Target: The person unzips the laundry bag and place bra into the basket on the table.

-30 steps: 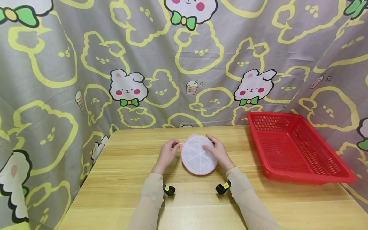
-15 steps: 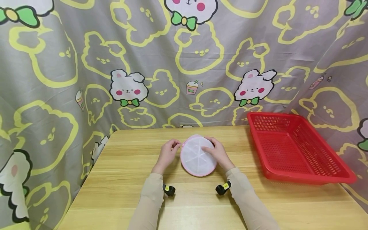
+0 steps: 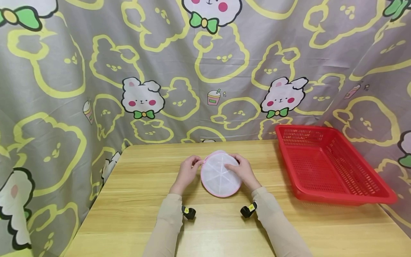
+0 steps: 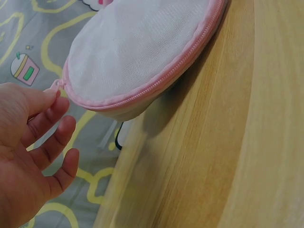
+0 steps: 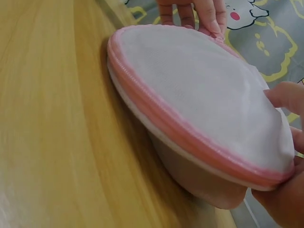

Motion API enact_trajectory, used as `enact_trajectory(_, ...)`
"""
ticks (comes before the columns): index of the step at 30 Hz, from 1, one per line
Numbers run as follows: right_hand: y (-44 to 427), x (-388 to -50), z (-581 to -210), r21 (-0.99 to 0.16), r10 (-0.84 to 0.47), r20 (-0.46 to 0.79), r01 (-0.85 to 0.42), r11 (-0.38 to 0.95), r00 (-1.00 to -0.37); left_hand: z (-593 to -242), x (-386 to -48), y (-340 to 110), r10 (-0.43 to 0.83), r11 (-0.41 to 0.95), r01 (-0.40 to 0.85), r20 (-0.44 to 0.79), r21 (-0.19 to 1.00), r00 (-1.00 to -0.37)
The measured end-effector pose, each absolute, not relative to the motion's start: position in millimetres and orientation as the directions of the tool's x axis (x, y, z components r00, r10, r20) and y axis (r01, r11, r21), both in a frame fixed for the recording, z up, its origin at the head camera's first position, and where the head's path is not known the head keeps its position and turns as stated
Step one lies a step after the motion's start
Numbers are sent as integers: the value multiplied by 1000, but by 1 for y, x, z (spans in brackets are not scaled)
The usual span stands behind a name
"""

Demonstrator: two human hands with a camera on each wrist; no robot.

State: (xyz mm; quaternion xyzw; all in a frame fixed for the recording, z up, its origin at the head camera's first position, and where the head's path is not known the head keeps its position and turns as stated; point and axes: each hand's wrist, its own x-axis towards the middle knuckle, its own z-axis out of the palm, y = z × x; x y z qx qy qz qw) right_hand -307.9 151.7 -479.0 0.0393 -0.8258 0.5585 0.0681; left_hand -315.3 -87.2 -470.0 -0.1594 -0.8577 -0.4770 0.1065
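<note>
A round white mesh laundry bag with a pink zipper round its rim sits tilted over the middle of the table. Thumb and forefinger of my left hand pinch the pink zipper pull at the bag's left edge; its other fingers are loosely bent in the left wrist view. On the opposite side my right hand grips the bag, thumb on the mesh top and the fingers behind the rim, partly hidden. The zipper band appears closed along the stretch seen in the right wrist view.
A red perforated plastic basket stands at the table's right side. The wooden table backs onto a grey patterned curtain. A black wrist camera sits at the left cuff, another camera at the right.
The laundry bag has turned and shifted slightly left and toward me, and my right fingers have settled lower on its rim. My left hand stays in place on the zipper pull.
</note>
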Motion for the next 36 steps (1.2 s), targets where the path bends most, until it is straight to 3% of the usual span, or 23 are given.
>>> enact_trajectory(17,149,-307,-482,-899,126,242,-173,403,-962,-468,-316,-88,181,503,425,390,752,-903)
enact_trajectory(31,150,-308,-476,-951,154,103,-52,304,-983,-470,-313,-89,185,523,505,487,686,-853)
enact_trajectory(36,150,-308,-475,-962,165,78,-31,270,-983,-467,-312,-89,187,543,476,452,692,-872)
